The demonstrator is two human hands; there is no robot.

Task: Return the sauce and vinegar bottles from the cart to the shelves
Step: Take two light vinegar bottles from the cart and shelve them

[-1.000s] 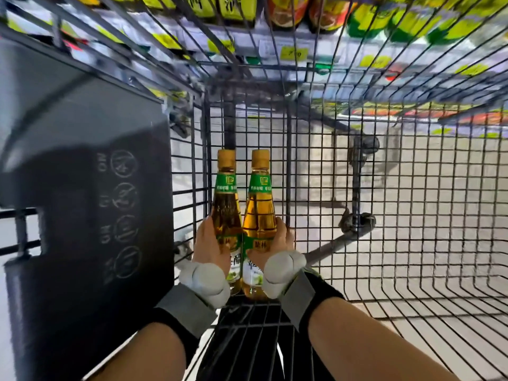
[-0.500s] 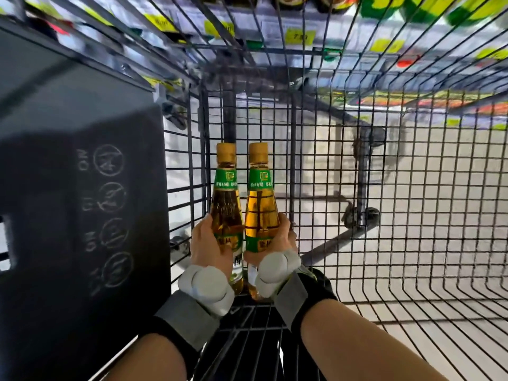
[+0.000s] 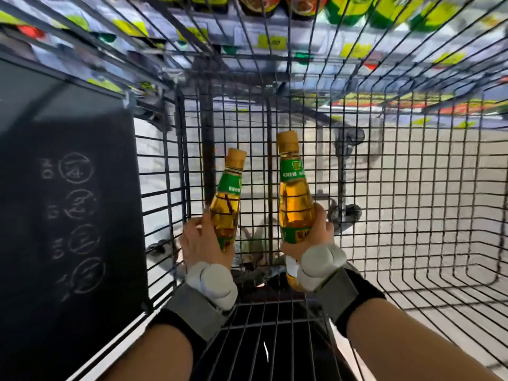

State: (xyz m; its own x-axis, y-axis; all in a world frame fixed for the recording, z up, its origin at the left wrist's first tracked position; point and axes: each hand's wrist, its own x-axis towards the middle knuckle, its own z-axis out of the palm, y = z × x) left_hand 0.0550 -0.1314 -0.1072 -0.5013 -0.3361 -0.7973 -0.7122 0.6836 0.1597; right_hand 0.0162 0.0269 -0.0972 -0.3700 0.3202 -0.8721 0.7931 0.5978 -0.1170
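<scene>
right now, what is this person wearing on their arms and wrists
Both forearms are bare, with no sleeves. Behind the left hand and the right hand, each wrist wears a black cuff with a wide grey strap over it. A pale grey, rounded, two-lobed pod sits on top of each strap. No cables or markings show.

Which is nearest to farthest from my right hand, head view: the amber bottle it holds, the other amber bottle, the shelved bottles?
1. Right amber bottle, gripped by the right hand.
2. Left amber bottle, in the left hand, alongside, apart.
3. Shelved bottles, top, beyond the cart.
</scene>
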